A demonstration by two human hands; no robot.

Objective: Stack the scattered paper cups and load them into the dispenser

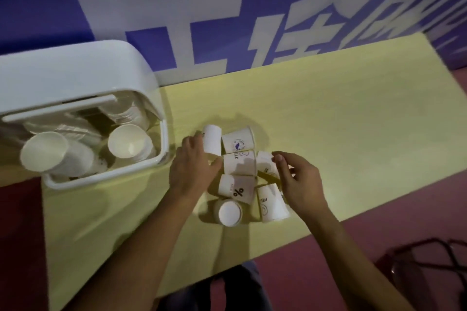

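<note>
Several white paper cups lie in a cluster on the yellow table (341,118). One cup (212,141) lies at the cluster's far left, with the fingers of my left hand (192,166) around its near end. A cup with a blue logo (238,142) lies beside it, and a "HELLO" cup (240,163) sits in the middle. My right hand (298,179) pinches the cup (265,163) at the right of the cluster. Nearer me lie a "%" cup (236,188), an upside-down cup (229,212) and another printed cup (271,203). The white dispenser (75,78) stands open at the left, with stacked cups (129,144) inside.
A blue and white lettered wall (227,7) runs behind the table. The table's near edge slants from lower left to right, over a reddish floor (316,272). A dark wire-frame chair (429,265) stands at the lower right. My dark-trousered legs (227,290) show below the table.
</note>
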